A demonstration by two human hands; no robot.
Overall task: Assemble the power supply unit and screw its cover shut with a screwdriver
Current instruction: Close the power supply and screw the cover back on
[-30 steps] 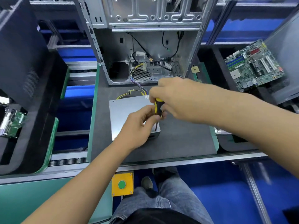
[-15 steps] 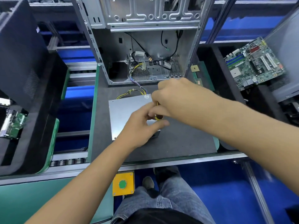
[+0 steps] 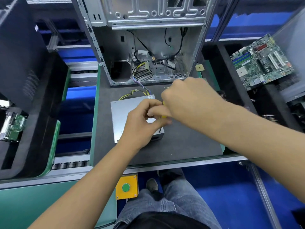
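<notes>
I am at the screwing step, I judge; the power supply unit point(image 3: 130, 116) lies flat on the dark mat point(image 3: 181, 146) before the open case point(image 3: 148, 47); my right hand point(image 3: 186, 104) is clamped on the yellow screwdriver point(image 3: 163, 115), its shaft down at the near right corner; my left hand point(image 3: 142, 124) pinches the shaft to guide it; next I must keep the tip seated and turn.

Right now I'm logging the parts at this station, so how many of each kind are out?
Power supply unit: 1
Screwdriver: 1
Open computer case: 1
Motherboard: 1
Drive with green circuit board: 1
Yellow box with green button: 1
Total: 6
</notes>
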